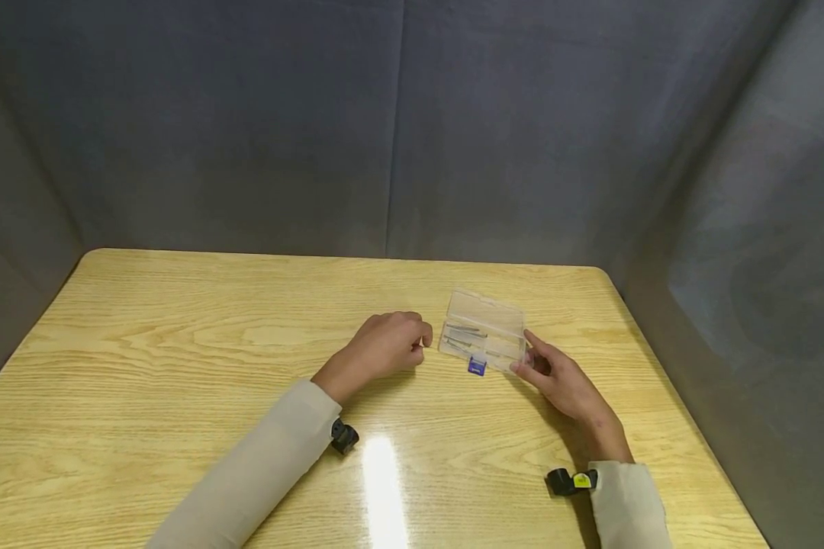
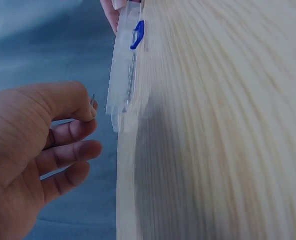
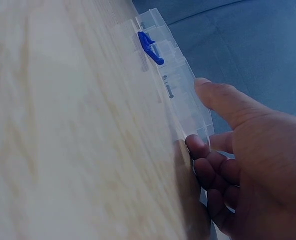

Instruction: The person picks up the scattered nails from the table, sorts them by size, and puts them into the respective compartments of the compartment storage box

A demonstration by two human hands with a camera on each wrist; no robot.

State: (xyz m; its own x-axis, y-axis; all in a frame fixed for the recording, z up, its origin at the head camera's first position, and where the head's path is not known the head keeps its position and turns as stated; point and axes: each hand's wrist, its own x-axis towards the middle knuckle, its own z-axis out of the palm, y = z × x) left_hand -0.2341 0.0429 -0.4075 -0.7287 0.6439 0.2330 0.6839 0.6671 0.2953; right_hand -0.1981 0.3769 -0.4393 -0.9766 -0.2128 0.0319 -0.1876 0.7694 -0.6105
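A clear plastic compartment box (image 1: 464,341) stands open on the table, its lid (image 1: 485,309) swung back to the far side. Thin metal pieces (image 1: 463,330) lie in its left part, and a blue latch (image 1: 477,367) hangs at the front. My right hand (image 1: 568,381) grips the box's right end between thumb and fingers. Just left of the box, my left hand (image 1: 393,345) is raised. Its thumb and forefinger pinch a small, thin metal piece (image 2: 93,98) whose pointed tip sticks out; the rest is hidden by the fingers. A screw-like piece (image 3: 169,92) shows through the box wall.
The wooden table (image 1: 178,366) reaches back to a dark grey curtain (image 1: 247,137), which also hangs along both sides. Black wrist cameras sit on the left wrist (image 1: 344,437) and right wrist (image 1: 563,482). The table's right edge runs near the right arm.
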